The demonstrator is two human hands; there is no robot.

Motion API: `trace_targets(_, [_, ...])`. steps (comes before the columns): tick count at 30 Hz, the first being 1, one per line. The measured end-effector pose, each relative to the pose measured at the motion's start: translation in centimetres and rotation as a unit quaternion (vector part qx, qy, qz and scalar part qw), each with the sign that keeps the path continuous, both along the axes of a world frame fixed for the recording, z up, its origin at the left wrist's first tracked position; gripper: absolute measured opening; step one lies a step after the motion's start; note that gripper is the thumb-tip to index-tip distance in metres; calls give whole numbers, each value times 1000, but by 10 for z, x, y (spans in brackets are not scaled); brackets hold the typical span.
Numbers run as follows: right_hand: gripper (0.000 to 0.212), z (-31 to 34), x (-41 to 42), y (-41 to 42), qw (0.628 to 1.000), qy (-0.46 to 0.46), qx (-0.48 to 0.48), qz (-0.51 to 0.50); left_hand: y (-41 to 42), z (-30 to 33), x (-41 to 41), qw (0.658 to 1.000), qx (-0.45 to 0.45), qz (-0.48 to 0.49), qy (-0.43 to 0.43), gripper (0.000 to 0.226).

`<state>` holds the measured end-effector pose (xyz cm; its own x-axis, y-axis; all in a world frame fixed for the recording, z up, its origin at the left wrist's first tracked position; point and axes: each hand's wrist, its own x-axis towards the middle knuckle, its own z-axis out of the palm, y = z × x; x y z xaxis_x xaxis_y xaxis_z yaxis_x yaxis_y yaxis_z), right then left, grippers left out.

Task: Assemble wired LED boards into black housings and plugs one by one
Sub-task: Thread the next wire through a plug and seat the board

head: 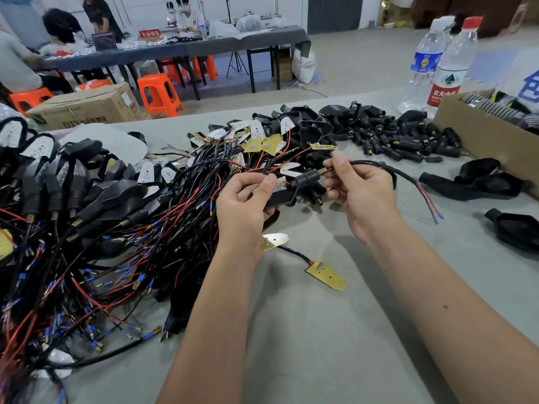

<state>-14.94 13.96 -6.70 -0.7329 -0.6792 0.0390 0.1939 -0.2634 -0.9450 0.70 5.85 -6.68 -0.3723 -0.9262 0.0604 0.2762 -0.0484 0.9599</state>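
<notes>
My left hand [243,204] grips a black housing [284,193] with a white LED board [280,183] seated in it, thumb pressing on the board. A brass threaded stem sticks out of the housing's neck toward my right hand [357,193], which pinches the black cable [379,167] right at the stem. The cable arcs right and ends in red and black wires with blue tips [436,214]. On the table below my hands lies a loose pair of LED boards [326,274] joined by a short wire.
A big tangle of wired boards [116,258] and finished units fills the left. Black plugs [402,141] and empty housings [478,182] lie at the back and right. A cardboard box [481,135] and two water bottles [443,65] stand far right.
</notes>
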Motion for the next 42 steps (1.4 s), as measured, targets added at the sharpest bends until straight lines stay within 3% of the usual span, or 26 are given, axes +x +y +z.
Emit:
trace_targets(5, [20, -1, 3, -3, 998, -40, -46, -7, -1, -3, 2, 993, -114, 33, -18, 14])
trace_targets(10, [17, -5, 3, -5, 995, -25, -17, 91, 0, -7, 0, 979, -170, 91, -68, 4])
trace_targets(14, [7, -7, 6, -5, 992, -15, -25, 126, -3, -8, 5, 943, -255, 148, -157, 8])
trace_targets(20, [9, -8, 10, -7, 994, 37, -43, 90, -4, -4, 1, 941, -235, 134, -203, 11])
trace_targets(22, [11, -7, 12, -7, 994, 65, -44, 74, -1, -4, 0, 921, -277, 159, -225, 13])
trace_targets(25, [11, -5, 16, -7, 993, 75, -60, 68, 3, -4, 0, 853, -404, 227, -241, 13])
trace_targets(26, [10, -5, 17, -7, 993, 71, -68, 65, 4, -4, 0, 852, -414, 224, -230, 12])
trace_targets(29, [11, -4, 17, -7, 993, 74, -82, 47, 4, -3, 1, 901, -343, 183, -194, 14])
trace_targets(35, [12, -3, 19, -7, 992, 59, -97, 58, 1, -3, 6, 941, -247, 194, -125, 11])
trace_targets(39, [13, 0, 14, -5, 994, -6, -78, 73, -7, -6, 9, 954, -205, 189, -110, 15])
trace_targets(42, [15, 0, 14, -3, 992, 8, -67, 103, -12, -11, 12, 943, -186, 215, -174, 21])
